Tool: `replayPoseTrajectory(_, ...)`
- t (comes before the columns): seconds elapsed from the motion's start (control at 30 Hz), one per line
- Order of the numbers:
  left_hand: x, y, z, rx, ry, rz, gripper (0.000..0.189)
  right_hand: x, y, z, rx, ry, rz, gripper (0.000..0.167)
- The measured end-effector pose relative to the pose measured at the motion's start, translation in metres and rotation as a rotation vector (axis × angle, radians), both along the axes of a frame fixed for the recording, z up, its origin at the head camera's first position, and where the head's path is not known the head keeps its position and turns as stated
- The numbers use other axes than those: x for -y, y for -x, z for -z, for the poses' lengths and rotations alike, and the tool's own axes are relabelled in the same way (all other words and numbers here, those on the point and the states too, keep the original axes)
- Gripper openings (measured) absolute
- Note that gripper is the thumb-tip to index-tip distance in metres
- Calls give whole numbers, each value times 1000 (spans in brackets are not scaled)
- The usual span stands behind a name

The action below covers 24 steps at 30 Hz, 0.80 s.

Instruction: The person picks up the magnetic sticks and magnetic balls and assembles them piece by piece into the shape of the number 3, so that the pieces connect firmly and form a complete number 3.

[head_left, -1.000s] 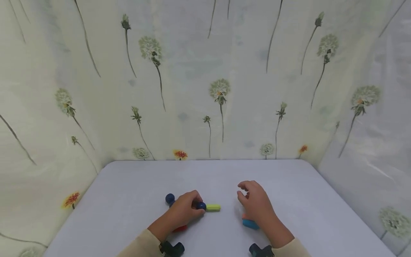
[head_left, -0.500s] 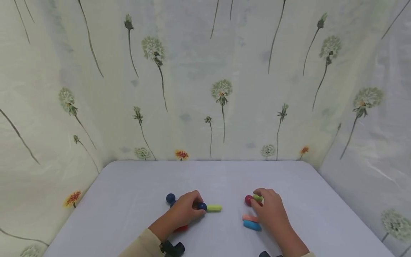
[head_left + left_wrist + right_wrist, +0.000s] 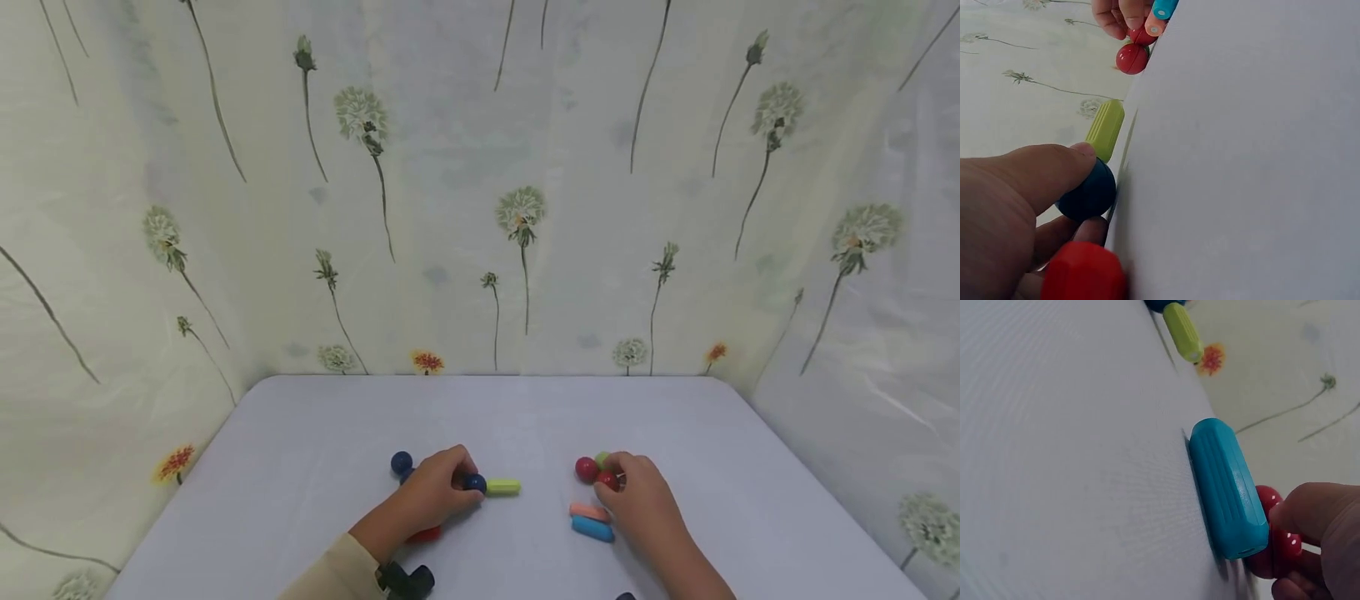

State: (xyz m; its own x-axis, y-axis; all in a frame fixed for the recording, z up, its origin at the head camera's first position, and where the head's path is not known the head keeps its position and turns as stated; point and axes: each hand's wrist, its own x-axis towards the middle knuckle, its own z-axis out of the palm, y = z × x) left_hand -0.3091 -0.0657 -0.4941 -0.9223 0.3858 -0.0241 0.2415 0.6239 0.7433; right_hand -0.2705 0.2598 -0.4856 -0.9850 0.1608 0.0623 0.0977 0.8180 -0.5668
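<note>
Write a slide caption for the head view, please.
Left hand grips a blue ball; right hand pinches a red ball.

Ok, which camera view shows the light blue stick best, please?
The right wrist view: there the light blue stick appears large, whole and unobstructed. The head view shows it small, beside the peach stick; the left wrist view shows only one end, cut off by the top edge.
</note>
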Motion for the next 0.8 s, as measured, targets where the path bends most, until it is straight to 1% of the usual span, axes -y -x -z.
replayPoseTrajectory(0.23, 1, -1, -1, 32, -5, -8, 28, -2, 0, 2, 15, -8, -5, 35)
replayPoseTrajectory(0.4, 1, 1, 0, 24, -8, -3, 28, -1, -1, -1, 29, -11, -8, 32)
replayPoseTrajectory(0.57, 2, 3, 0, 26, -17, 7, 27, 2, -2, -4, 58, -8, -27, 25)
replayPoseTrajectory(0.7, 3, 4, 1, 33, -23, 19, 28, 4, -4, -5, 77, 26, -40, 21)
replayPoseTrajectory(0.8, 4, 4, 2, 25, -16, 11, 28, 7, -5, -7, 67, 42, -63, 21)
